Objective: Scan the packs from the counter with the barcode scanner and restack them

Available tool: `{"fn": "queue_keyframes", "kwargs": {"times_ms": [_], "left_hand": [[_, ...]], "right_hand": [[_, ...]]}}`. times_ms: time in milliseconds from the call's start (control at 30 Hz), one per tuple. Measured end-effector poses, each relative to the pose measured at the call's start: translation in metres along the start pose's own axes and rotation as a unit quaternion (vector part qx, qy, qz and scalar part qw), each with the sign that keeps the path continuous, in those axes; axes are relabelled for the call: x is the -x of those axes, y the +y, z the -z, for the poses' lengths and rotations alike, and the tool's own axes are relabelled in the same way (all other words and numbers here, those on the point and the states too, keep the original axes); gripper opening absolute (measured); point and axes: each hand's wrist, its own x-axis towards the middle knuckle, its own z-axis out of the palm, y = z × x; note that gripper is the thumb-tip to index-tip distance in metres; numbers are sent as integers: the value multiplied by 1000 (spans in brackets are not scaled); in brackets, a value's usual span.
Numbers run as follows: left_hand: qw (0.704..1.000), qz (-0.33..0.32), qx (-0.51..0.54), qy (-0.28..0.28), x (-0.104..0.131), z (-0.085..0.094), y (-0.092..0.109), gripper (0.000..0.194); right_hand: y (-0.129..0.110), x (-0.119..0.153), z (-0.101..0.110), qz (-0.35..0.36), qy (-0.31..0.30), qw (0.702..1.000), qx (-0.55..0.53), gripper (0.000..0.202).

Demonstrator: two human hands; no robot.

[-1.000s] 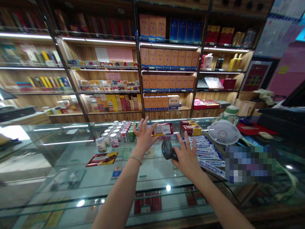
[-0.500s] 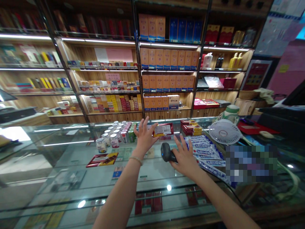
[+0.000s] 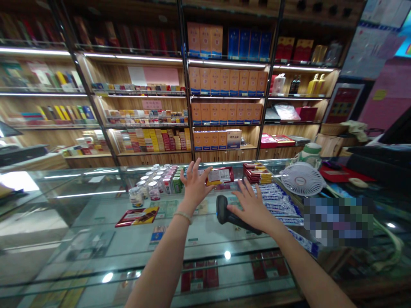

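Note:
My left hand (image 3: 195, 186) is over the glass counter, fingers spread. Just beyond its thumb and forefinger lies a red-and-yellow chocolate bar (image 3: 221, 174), its white barcode label facing up; whether they touch I cannot tell. My right hand (image 3: 252, 205) is also open, with its thumb across the handle of a black barcode scanner (image 3: 222, 209). The scanner lies on the glass, its head pointing left. Beside my right hand are several blue-and-white stick packets (image 3: 279, 199). Another chocolate bar (image 3: 138, 216) lies to the left, apart from both hands.
Small jars (image 3: 154, 189) and cans stand in rows at the counter's left. Behind the packets is a chocolate bar stack (image 3: 257, 173). A white fan (image 3: 302, 179) and green-white bottle (image 3: 311, 153) stand right. Boxed goods fill the shelves (image 3: 224, 149) beyond.
My right hand has opened and drawn slightly right off the scanner. The scanner now rests with its handle showing toward the lower right. My left hand has barely moved.

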Motion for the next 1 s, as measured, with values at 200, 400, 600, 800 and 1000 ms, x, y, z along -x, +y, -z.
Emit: {"fn": "queue_keyframes", "kwargs": {"times_ms": [200, 400, 600, 800, 1000], "left_hand": [[1000, 1, 0, 4, 0, 0, -1, 70], [1000, 8, -7, 4, 1, 1, 0, 68], [1000, 15, -3, 2, 0, 0, 1, 67], [1000, -4, 15, -11, 0, 0, 3, 67], [999, -41, 12, -19, 0, -2, 3, 69]], "right_hand": [[9, -50, -15, -130, 90, 987, -6, 53], [10, -66, -33, -151, 119, 979, -64, 46], [19, -61, -29, -60, 227, 962, -141, 35], [13, -53, -17, 29, 277, 950, -139, 23], [10, -47, -12, 68, 257, 959, -102, 46]]}}
